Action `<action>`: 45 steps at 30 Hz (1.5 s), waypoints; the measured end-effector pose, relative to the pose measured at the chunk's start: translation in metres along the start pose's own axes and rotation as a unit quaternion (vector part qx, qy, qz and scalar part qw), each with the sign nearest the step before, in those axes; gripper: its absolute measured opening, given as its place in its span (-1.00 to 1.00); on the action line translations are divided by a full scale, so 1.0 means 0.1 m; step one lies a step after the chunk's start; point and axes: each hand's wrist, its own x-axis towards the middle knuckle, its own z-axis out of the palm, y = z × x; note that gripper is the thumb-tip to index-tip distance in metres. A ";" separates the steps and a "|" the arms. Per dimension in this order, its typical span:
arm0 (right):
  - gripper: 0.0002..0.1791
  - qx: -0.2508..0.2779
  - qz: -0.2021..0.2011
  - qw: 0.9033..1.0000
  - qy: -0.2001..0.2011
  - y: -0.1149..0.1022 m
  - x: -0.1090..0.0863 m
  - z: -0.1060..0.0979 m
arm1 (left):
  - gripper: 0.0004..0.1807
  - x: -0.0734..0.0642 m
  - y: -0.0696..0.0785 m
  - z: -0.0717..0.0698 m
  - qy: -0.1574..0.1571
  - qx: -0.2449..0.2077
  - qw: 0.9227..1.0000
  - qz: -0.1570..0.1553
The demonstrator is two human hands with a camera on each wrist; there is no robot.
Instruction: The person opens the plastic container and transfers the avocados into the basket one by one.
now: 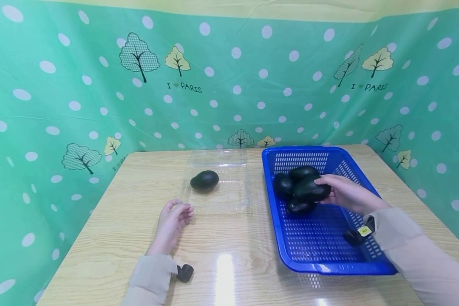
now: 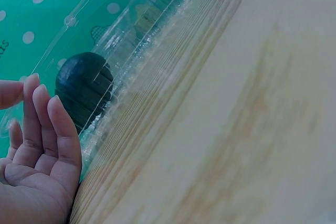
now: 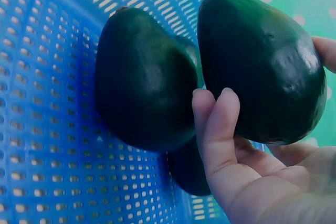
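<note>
My right hand (image 1: 346, 193) grips a dark green avocado (image 3: 265, 64) inside the blue basket, thumb on one side and fingers on the other. Several more avocados lie beneath and beside it, one of them a large pear-shaped avocado (image 3: 147, 82) in the right wrist view. My left hand (image 1: 173, 223) is at the near left corner of a clear plastic clamshell container (image 1: 229, 199), pinching its rim between thumb and fingertips. A single avocado (image 1: 205, 181) lies in the left part of this container, whose lid stands folded back behind it.
The blue perforated basket (image 1: 281, 250) takes up the right side of the wooden table (image 1: 111, 238). Behind the table hangs a green polka-dot curtain (image 1: 222, 55) with printed trees. Black wrist cameras sit on both wrists.
</note>
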 end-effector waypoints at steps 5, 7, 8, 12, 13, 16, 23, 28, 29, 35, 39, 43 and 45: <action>-0.72 0.017 -0.010 1.000 -0.003 0.04 -0.03 -0.07 | -0.74 0.00 0.00 0.00 -0.001 0.001 1.000 -0.001; -0.71 0.018 -0.010 1.000 -0.002 0.06 -0.04 -0.09 | -0.74 0.00 0.00 0.01 0.000 0.002 1.000 -0.001; -0.71 0.017 -0.009 1.000 -0.002 0.06 -0.05 -0.10 | -0.73 0.00 0.00 0.01 -0.001 0.002 1.000 -0.001; -0.75 0.002 0.005 1.000 0.009 0.07 -0.06 -0.13 | -0.72 0.00 -0.01 0.01 0.000 0.003 1.000 -0.001; -0.75 -0.001 0.008 1.000 0.009 0.07 -0.06 -0.14 | -0.72 0.00 -0.01 0.01 0.000 0.003 1.000 -0.001; -0.76 -0.007 0.020 1.000 0.014 0.08 -0.06 -0.16 | -0.73 0.00 -0.01 0.01 0.000 0.003 1.000 -0.001; -0.82 -0.043 0.034 0.998 0.016 0.08 -0.07 -0.16 | -0.75 0.00 -0.01 0.01 0.001 0.005 1.000 0.001; -0.82 -0.056 0.045 0.997 0.018 0.09 -0.07 -0.17 | -0.73 0.00 -0.01 0.01 0.000 0.004 1.000 0.001; -0.82 -0.057 0.046 0.997 0.017 0.09 -0.07 -0.17 | -0.73 0.00 -0.01 0.01 -0.001 0.004 1.000 0.001; -0.73 -0.075 0.038 0.996 -0.006 0.12 -0.08 -0.18 | -0.72 -0.01 0.00 0.01 -0.003 0.005 1.000 0.004; -0.72 -0.082 0.046 0.996 -0.010 0.13 -0.07 -0.17 | -0.71 -0.01 0.01 0.01 -0.005 0.005 1.000 0.005; -0.76 -0.088 0.053 0.995 -0.011 0.14 -0.07 -0.17 | -0.71 -0.02 0.01 0.01 -0.006 0.004 1.000 0.005; -0.76 -0.092 0.054 0.994 -0.015 0.14 -0.06 -0.17 | -0.71 -0.02 0.01 0.01 -0.006 0.003 1.000 0.005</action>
